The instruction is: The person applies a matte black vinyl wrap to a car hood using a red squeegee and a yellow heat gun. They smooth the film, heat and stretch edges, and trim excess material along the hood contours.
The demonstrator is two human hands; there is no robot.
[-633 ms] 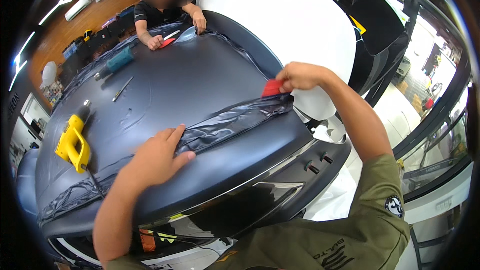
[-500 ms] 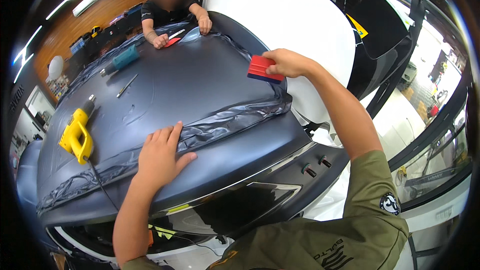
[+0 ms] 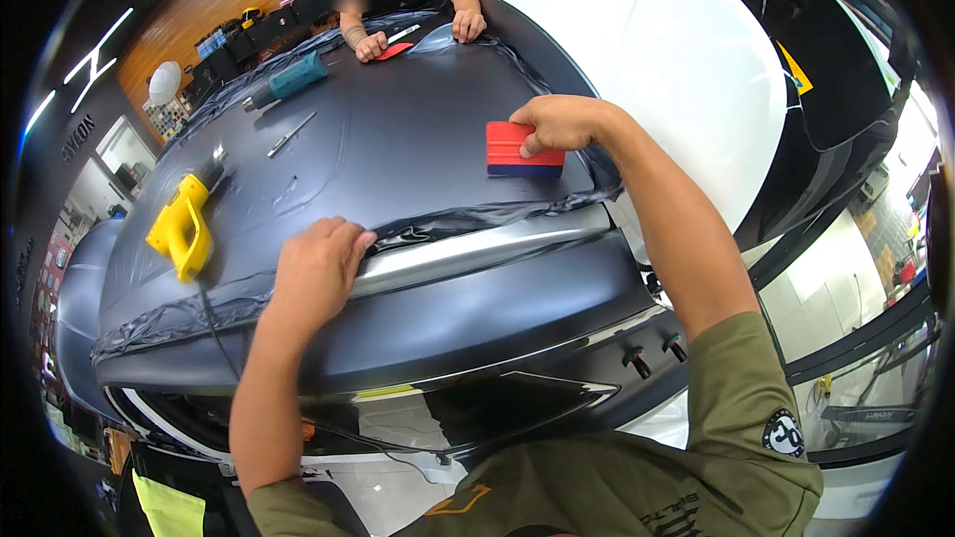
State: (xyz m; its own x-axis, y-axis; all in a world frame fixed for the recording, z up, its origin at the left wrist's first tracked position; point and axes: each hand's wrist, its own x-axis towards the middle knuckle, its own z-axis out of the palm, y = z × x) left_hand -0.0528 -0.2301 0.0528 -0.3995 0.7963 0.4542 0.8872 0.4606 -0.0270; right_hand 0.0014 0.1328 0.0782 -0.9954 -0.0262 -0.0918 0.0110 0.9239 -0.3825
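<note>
My right hand [image 3: 569, 127] grips a red squeegee [image 3: 505, 146] with a dark blue edge, over the dark film [image 3: 398, 129] covering the car's roof panel. At the near edge of that panel, my left hand [image 3: 323, 264] is closed on the wrinkled film edge [image 3: 403, 236]. Beside it runs a bare silver strip [image 3: 468, 251] between the film and the dark side panel [image 3: 477, 303]. Across the panel, a co-worker's hand [image 3: 370, 46] holds another red squeegee [image 3: 395, 51], and the other hand [image 3: 468, 26] presses near the film's far edge.
A yellow heat gun [image 3: 182, 229] lies on the left of the panel, its cord trailing over the near edge. Farther back lie a teal heat gun [image 3: 288, 82] and a slim pen-like cutter [image 3: 291, 135]. A white car panel [image 3: 637, 50] stands at the right.
My left hand has gone from lying flat to closing on the film edge, which is pulled back to bare the silver strip. My squeegee has turned level over the film. The view has shifted.
</note>
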